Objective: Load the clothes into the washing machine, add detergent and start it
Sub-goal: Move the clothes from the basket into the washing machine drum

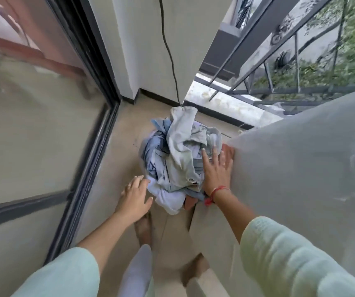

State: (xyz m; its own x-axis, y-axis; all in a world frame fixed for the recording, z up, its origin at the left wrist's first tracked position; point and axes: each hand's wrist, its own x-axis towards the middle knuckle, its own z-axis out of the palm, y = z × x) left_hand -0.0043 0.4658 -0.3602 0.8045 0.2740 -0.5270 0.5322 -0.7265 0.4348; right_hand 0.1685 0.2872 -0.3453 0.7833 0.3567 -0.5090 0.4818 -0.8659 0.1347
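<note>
A heap of clothes, pale blue, grey and white, sits on the tiled floor in the corner ahead of me. My left hand hovers at the heap's near left edge, fingers apart, holding nothing. My right hand lies flat with fingers spread on the right side of the heap, next to a large covered bulk under a pale grey cloth, whose shape is hidden. Whatever holds the clothes is buried under them. A red thread is tied around my right wrist.
A sliding glass door with a dark frame runs along the left. A black cable hangs down the white wall to the heap. A metal railing closes the balcony at the upper right. My bare feet stand on the floor below.
</note>
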